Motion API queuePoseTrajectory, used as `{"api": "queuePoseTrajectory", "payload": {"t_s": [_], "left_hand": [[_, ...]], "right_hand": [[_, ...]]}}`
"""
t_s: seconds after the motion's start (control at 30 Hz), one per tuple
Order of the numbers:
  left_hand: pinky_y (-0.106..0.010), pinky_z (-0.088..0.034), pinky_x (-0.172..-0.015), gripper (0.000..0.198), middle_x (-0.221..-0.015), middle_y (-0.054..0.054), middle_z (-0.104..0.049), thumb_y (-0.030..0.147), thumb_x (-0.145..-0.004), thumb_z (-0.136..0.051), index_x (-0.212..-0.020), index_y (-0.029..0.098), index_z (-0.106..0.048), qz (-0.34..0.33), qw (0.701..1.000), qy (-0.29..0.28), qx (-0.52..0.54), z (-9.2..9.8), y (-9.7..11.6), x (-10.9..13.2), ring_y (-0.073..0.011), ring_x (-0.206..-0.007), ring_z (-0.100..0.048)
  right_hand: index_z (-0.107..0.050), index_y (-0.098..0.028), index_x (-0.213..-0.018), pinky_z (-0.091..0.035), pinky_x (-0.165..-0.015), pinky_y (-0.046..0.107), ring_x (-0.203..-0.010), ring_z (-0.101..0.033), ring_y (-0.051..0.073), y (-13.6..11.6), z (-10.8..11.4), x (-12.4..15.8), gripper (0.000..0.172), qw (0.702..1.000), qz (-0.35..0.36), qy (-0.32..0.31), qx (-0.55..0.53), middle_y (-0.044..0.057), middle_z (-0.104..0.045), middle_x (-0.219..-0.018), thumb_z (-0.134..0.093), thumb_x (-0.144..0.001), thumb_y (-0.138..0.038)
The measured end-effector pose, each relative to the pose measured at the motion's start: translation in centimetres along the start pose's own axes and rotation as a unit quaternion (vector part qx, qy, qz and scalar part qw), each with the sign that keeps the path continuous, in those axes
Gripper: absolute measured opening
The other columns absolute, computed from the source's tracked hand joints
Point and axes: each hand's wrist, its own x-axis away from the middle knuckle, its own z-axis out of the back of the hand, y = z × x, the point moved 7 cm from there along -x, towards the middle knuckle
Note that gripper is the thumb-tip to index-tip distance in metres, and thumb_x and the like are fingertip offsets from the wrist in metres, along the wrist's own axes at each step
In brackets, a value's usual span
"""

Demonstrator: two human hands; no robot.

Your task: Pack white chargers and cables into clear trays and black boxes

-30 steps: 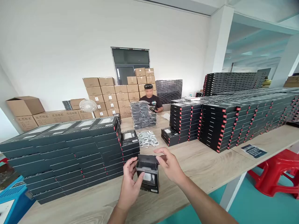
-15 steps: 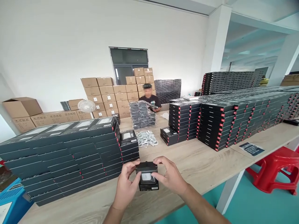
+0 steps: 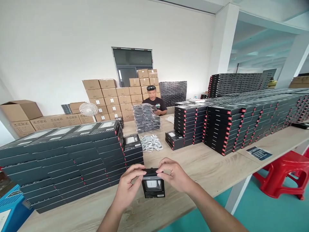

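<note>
A small black box (image 3: 150, 194) stands upright on the table in front of me. A white, rounded block that looks like a charger (image 3: 152, 184) shows through its window. My left hand (image 3: 129, 183) is closed at the box's upper left corner, thumb in front and fingers behind. On the other side, my right hand (image 3: 175, 175) pinches the upper right corner by the top flap. A black hanging tab sticks up between the hands. Beyond the box lies a heap of white cables (image 3: 152, 143).
Stacked black boxes (image 3: 72, 161) rise on the left, with longer rows (image 3: 222, 132) on the right. Farther back are plastic-wrapped dark trays (image 3: 146, 119) and a seated person (image 3: 154, 103). A white fan (image 3: 88, 109) and cartons (image 3: 123, 100) stand behind; a red stool (image 3: 285, 174) is at right.
The box's top flap has come down, from raised and tilted over the window to level along the top edge. Both hands have stayed at the upper corners. The window now shows more fully.
</note>
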Motion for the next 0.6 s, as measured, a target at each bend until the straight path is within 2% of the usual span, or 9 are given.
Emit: {"api": "queuePoseTrajectory", "payload": {"t_s": [0.13,0.2,0.3,0.37,0.43,0.5,0.53,0.6], "left_hand": [[-0.043,-0.053,-0.1,0.024,-0.128,-0.009,-0.067,0.033,-0.094,-0.056,-0.105,0.029,-0.077,0.004,1.0,-0.004,0.008,-0.3,-1.0,0.8,-0.0255,-0.117,-0.064],[-0.045,-0.052,-0.104,0.025,-0.133,-0.009,-0.065,0.034,-0.094,-0.056,-0.11,0.03,-0.075,0.018,0.999,-0.004,0.03,-0.8,-1.5,1.0,-0.0262,-0.123,-0.061],[-0.046,-0.046,-0.111,0.038,-0.149,-0.007,-0.052,0.036,-0.093,-0.059,-0.13,0.033,-0.064,0.046,0.994,0.014,0.096,-1.3,-2.4,1.6,-0.0275,-0.136,-0.051],[-0.046,-0.044,-0.113,0.05,-0.155,-0.007,-0.044,0.038,-0.092,-0.059,-0.142,0.034,-0.051,0.081,0.986,0.053,0.135,-1.1,-3.8,2.7,-0.0276,-0.139,-0.048],[-0.047,-0.045,-0.111,0.046,-0.151,-0.009,-0.049,0.041,-0.092,-0.057,-0.137,0.032,-0.055,0.123,0.98,0.09,0.125,-0.8,-5.9,4.5,-0.028,-0.134,-0.053],[-0.047,-0.049,-0.106,0.033,-0.138,-0.011,-0.06,0.043,-0.09,-0.058,-0.117,0.028,-0.069,0.157,0.98,0.095,0.075,-0.9,-8.1,6.4,-0.0302,-0.13,-0.056],[-0.046,-0.052,-0.102,0.031,-0.134,-0.013,-0.063,0.043,-0.087,-0.061,-0.111,0.026,-0.072,0.162,0.982,0.084,0.058,-1.3,-9.1,7.2,-0.0311,-0.127,-0.059],[-0.042,-0.057,-0.093,0.027,-0.126,-0.014,-0.066,0.04,-0.081,-0.066,-0.101,0.024,-0.074,0.162,0.984,0.064,0.035,-2.0,-10.6,8.2,-0.0311,-0.119,-0.063]], "right_hand": [[-0.077,-0.03,-0.104,-0.051,-0.096,0.04,-0.107,-0.064,0.024,0.9,-0.4,1.5,0.021,1.0,-0.01,-0.022,-0.006,0.006,-0.065,-0.116,-0.063,-0.088,-0.024],[-0.072,-0.033,-0.118,-0.05,-0.1,0.042,-0.116,-0.061,0.025,2.1,-1.2,2.7,0.033,0.999,-0.028,-0.017,-0.028,0.006,-0.065,-0.124,-0.063,-0.088,-0.023],[-0.06,-0.033,-0.134,-0.05,-0.101,0.042,-0.119,-0.06,0.025,4.1,-1.8,3.7,0.047,0.994,-0.065,0.038,-0.084,0.006,-0.063,-0.131,-0.062,-0.088,-0.024],[-0.052,-0.031,-0.142,-0.05,-0.101,0.041,-0.117,-0.062,0.023,5.3,-1.1,2.7,0.052,0.978,-0.09,0.111,-0.151,0.006,-0.064,-0.132,-0.061,-0.09,-0.028],[-0.046,-0.027,-0.145,-0.051,-0.099,0.039,-0.111,-0.065,0.021,6.2,0.6,-0.2,0.061,0.951,-0.113,0.194,-0.211,0.007,-0.068,-0.125,-0.065,-0.088,-0.034],[-0.049,-0.022,-0.143,-0.052,-0.096,0.037,-0.108,-0.066,0.022,6.6,2.1,-4.7,0.068,0.927,-0.143,0.262,-0.227,0.008,-0.071,-0.118,-0.071,-0.081,-0.04],[-0.051,-0.021,-0.141,-0.053,-0.095,0.037,-0.108,-0.066,0.023,6.7,2.2,-7.6,0.069,0.925,-0.165,0.26,-0.224,0.009,-0.071,-0.118,-0.071,-0.08,-0.044],[-0.053,-0.021,-0.14,-0.052,-0.097,0.04,-0.111,-0.065,0.025,6.6,0.9,-13.4,0.068,0.939,-0.203,0.2,-0.193,0.009,-0.07,-0.123,-0.067,-0.081,-0.051]]}}
